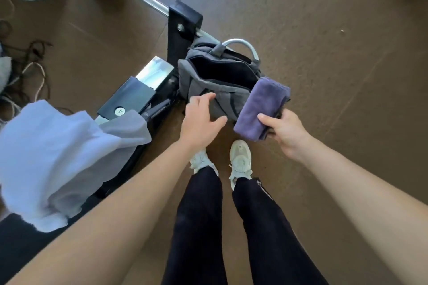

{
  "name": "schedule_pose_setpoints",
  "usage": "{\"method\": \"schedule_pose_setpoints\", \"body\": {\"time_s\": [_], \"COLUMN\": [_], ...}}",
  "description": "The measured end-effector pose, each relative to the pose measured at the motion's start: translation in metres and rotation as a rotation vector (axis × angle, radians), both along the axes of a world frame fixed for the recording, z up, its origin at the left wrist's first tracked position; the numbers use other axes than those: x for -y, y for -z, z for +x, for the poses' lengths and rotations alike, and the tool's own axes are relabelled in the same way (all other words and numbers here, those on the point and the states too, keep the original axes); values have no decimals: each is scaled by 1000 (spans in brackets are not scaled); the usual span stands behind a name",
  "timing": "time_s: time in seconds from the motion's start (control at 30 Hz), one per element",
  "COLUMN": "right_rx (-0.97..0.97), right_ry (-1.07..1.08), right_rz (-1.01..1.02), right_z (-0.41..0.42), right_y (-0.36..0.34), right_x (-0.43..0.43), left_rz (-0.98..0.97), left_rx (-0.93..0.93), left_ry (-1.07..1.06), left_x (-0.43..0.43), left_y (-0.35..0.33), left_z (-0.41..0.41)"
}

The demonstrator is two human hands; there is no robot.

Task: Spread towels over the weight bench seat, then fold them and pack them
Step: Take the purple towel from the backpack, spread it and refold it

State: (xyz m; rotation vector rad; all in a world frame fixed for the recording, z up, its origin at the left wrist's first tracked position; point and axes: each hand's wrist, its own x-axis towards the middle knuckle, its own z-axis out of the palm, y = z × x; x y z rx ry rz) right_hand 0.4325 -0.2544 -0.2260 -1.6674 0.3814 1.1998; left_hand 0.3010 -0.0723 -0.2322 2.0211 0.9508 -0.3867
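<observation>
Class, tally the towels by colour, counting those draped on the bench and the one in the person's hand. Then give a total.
purple towel: 1 (folded, held in the right hand)
white towel: 1
grey towel: 1
Total: 3

The pale towel (46, 157) runs off the left edge and covers most of the worktop (18, 245). The purple towel (259, 109) hides the fingers of the right hand (286, 131).
</observation>
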Motion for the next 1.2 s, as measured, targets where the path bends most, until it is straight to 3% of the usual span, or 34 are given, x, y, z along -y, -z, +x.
{"method": "schedule_pose_setpoints", "body": {"time_s": [0.1, 0.27, 0.37, 0.53, 0.63, 0.8, 0.93, 1.03, 1.13, 1.2], "right_rx": [185, 495, 666, 647, 648, 651, 688, 718, 665, 627], "right_ry": [-113, -477, -827, -1140, -1139, -1091, -1031, -891, -610, -558], "right_rz": [-72, -93, -108, -98, -135, -153, -144, -91, 11, 32], "right_z": [23, 62, 78, 82, 91, 97, 97, 91, 73, 57], "right_y": [16, 32, 43, 66, 74, 79, 85, 91, 95, 101], "right_x": [-13, -61, -98, -152, -158, -142, -133, -131, -137, -142], "left_rz": [367, 557, 620, 659, 644, 472, 519, 517, 490, 475], "left_rx": [-48, -257, -235, -63, -7, -59, 3, -56, -49, -13], "left_ry": [313, 615, 676, 645, 641, 919, 1033, 1024, 909, 808], "left_x": [-35, -60, -56, -57, -76, -136, -159, -161, -149, -141], "left_y": [26, 62, 68, 72, 78, 89, 100, 110, 116, 119], "left_z": [32, 38, 25, 6, 7, 43, 57, 54, 43, 36]}}
